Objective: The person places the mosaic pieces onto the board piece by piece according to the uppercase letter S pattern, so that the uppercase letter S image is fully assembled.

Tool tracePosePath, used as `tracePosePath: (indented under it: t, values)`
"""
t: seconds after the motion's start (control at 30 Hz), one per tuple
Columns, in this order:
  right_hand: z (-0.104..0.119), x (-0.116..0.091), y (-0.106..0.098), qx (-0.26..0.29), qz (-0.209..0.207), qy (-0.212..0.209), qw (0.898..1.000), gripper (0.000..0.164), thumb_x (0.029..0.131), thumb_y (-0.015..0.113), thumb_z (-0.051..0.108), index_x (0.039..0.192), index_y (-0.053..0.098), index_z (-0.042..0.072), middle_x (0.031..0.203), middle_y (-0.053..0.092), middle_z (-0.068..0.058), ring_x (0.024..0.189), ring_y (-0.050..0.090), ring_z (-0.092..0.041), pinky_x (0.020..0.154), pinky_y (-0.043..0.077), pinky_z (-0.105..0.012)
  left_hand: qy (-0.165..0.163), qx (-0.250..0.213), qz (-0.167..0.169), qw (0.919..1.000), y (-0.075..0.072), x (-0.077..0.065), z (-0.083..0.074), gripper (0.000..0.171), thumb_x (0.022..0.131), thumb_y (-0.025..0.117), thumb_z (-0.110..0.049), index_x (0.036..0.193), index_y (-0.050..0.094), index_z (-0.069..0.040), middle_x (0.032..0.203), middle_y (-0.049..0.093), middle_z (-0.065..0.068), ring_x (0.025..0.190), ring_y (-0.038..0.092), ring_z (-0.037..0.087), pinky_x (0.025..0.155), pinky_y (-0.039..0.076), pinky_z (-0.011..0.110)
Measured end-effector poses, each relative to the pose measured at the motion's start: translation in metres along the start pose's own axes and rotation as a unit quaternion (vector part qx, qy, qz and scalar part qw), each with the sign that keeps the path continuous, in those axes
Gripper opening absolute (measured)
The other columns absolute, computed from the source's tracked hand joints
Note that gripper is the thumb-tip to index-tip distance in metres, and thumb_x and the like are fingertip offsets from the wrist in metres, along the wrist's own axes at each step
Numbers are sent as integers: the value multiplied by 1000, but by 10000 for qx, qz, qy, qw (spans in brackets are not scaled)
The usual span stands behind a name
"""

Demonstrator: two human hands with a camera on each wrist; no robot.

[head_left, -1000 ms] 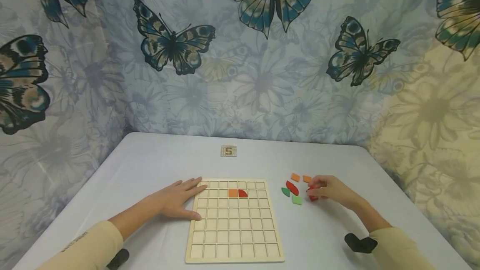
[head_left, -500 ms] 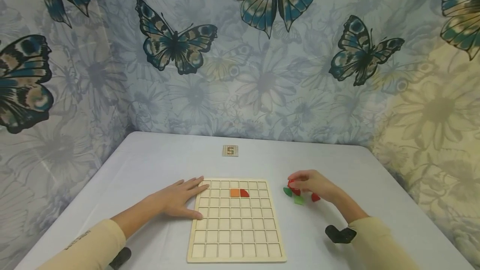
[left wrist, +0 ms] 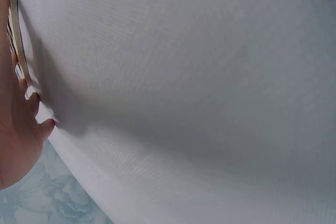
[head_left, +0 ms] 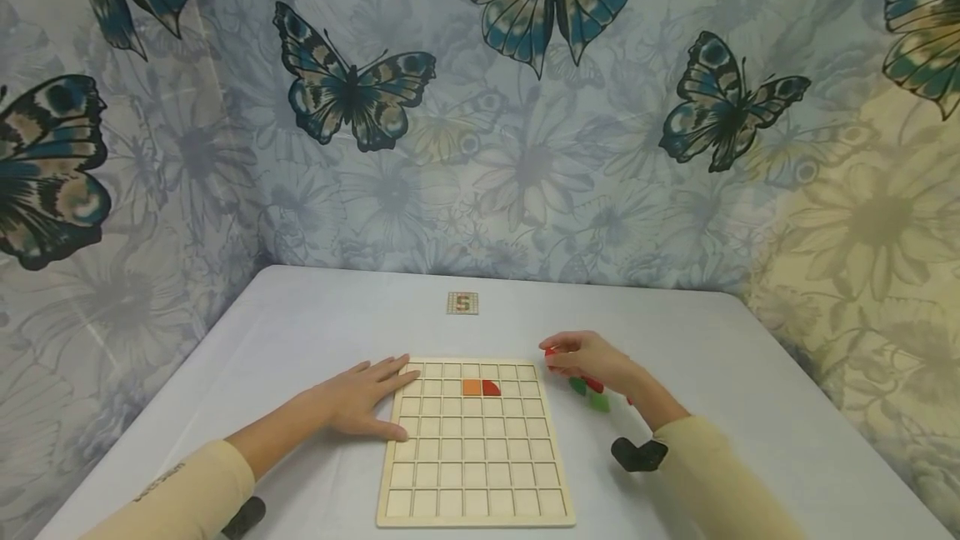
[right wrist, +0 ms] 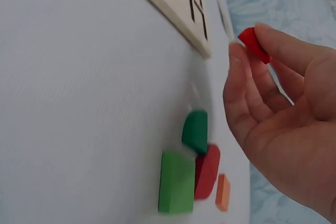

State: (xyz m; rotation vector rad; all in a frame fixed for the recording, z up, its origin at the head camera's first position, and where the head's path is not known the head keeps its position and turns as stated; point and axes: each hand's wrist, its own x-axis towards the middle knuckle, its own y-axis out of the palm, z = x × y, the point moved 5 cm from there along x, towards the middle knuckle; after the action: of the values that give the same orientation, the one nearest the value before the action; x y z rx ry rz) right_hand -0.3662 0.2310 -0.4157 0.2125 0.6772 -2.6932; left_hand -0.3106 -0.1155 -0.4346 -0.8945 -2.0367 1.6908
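Note:
My right hand [head_left: 592, 357] pinches a small red piece [right wrist: 254, 45] between thumb and fingertips, raised beside the board's upper right corner. The wooden grid board [head_left: 476, 473] lies in front of me. In its second row an orange square [head_left: 472, 387] sits next to a red quarter-round piece [head_left: 491, 388]. My left hand [head_left: 360, 402] lies spread at the board's left edge, its fingertips and thumb resting on the rim; in the left wrist view only part of that hand [left wrist: 21, 124] shows.
Below my right hand lie a dark green piece [right wrist: 196, 132], a light green square [right wrist: 177, 182], a red leaf-shaped piece [right wrist: 208, 171] and an orange piece [right wrist: 223, 192]. A small patterned card [head_left: 462, 303] lies farther back on the white table [head_left: 315, 315].
My right hand has moved left from the loose pieces toward the board, carrying the red piece. A red piece at the right stays on the table. My left hand stays on the board.

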Motion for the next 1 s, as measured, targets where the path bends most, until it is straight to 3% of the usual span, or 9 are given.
tracePosePath:
  t: [0.13, 0.47, 0.73, 1.0]
  values:
    - [10, 7, 10, -145, -12, -52, 9999, 36, 89, 69, 19, 120, 62, 1, 100, 67, -5, 90, 62, -21, 85, 50, -39, 30, 15, -27, 10000, 1, 0, 0, 95, 81, 48, -75, 152, 27, -15, 157, 16, 12, 140, 22, 33, 108, 20, 56]
    - [23, 26, 34, 738, 399, -235, 9962, 32, 89, 66, 3, 118, 58, -8, 97, 66, -13, 92, 67, -24, 83, 53, -36, -41, 80, 0, 10000, 0, -1, 0, 95, 80, 47, -76, 152, 26, -18, 157, 16, 9, 141, 21, 30, 109, 19, 54]
    - [36, 37, 52, 510, 692, -566, 9947, 33, 88, 69, 7, 116, 62, -8, 97, 70, -9, 92, 67, -22, 82, 53, -36, -27, 83, 0, 10000, 1, -1, 1, 95, 81, 46, -77, 153, 25, -18, 157, 15, 9, 141, 20, 30, 109, 19, 54]
    - [49, 46, 75, 403, 906, -792, 9919, 26, 87, 68, 2, 110, 65, -10, 93, 70, -11, 87, 68, -22, 79, 54, -36, -51, 122, 22, 9999, 1, -1, 1, 96, 80, 45, -78, 153, 26, -19, 158, 16, 8, 141, 21, 28, 109, 20, 53]
